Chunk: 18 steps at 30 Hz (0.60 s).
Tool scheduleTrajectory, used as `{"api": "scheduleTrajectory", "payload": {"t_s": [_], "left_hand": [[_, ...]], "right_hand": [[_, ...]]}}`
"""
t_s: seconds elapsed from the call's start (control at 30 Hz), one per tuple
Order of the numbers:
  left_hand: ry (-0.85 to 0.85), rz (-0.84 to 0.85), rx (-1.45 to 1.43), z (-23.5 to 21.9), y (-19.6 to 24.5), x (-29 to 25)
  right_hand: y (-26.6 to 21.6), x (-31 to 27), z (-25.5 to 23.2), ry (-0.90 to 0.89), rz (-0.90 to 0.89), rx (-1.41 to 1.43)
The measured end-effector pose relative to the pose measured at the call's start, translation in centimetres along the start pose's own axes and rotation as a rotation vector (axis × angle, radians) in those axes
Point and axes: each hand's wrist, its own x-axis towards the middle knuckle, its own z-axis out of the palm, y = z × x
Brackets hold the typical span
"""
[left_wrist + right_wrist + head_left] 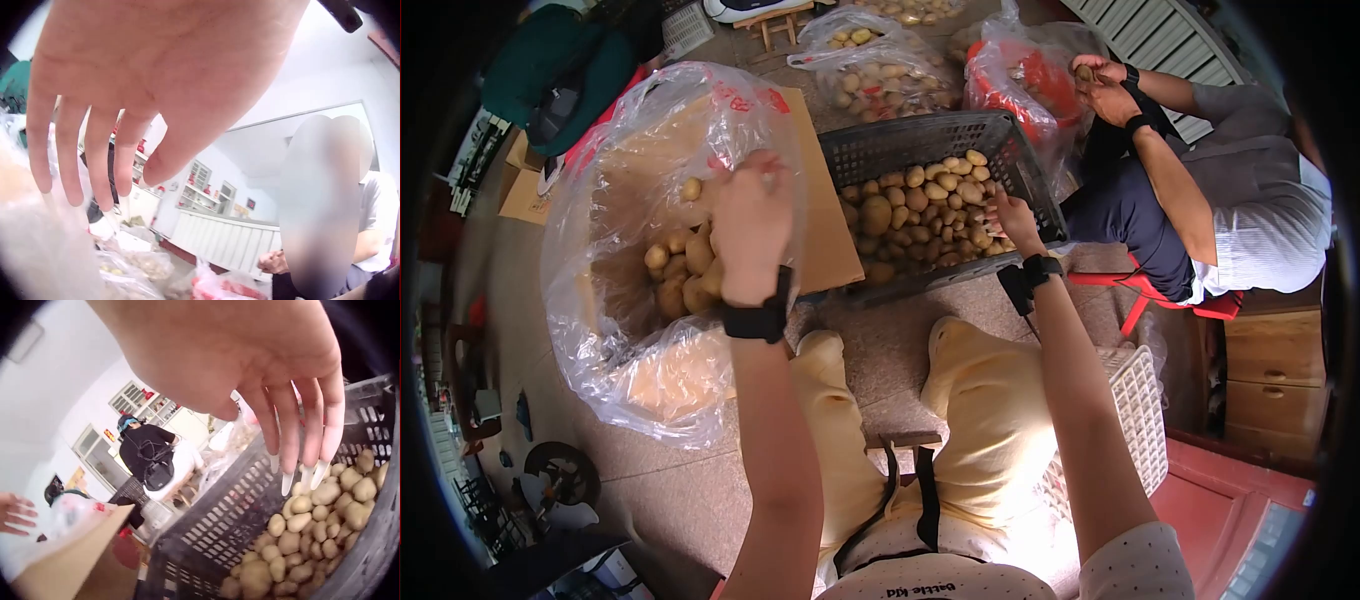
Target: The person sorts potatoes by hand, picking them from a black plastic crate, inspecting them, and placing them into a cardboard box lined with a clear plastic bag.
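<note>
Evidently potatoes [920, 205] are being moved from the crate [855, 150] to the bag [600, 220] at nine o'clock. The left hand [750, 225] is being held spread at the bag's mouth, holding nothing; the right hand [1012, 215] is being lowered, fingers loose, onto the pile. Next, a pinch on one potato is probably being called for. One crate, one bag and dozens of potatoes are being counted.

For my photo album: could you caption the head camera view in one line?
Left hand over a clear plastic bag of potatoes, right hand reaching into a dark crate of potatoes.
</note>
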Motion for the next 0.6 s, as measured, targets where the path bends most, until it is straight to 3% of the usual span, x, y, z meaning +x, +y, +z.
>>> {"api": "scheduleTrajectory", "payload": {"t_s": [0.07, 0.13, 0.3, 0.43, 0.5, 0.6], "left_hand": [[-0.048, 0.021, -0.165, 1.2, 2.6, -0.4], [-0.179, 0.039, -0.102, 1.8, 5.2, -0.9], [-0.248, 0.113, -0.107, 4.7, 7.8, -1.5], [-0.216, 0.142, -0.138, 5.8, 8.2, -1.2], [-0.206, 0.14, -0.157, 6.3, 8.2, -0.8], [-0.194, 0.131, -0.132, 6.5, 8.1, 0.0]], "right_hand": [[0.8, 0.4, -0.5, 0.093, -0.083, -0.338], [1.8, 1.9, -0.7, 0.097, -0.07, -0.424], [4.3, 6.8, -0.1, 0.097, -0.066, -0.613], [6.2, 10.5, 1.5, -0.006, -0.05, -0.743], [7.1, 12.4, 3.0, -0.187, 0.055, -0.947], [10.1, 15.0, 4.7, -0.241, 0.157, -0.962]]}}
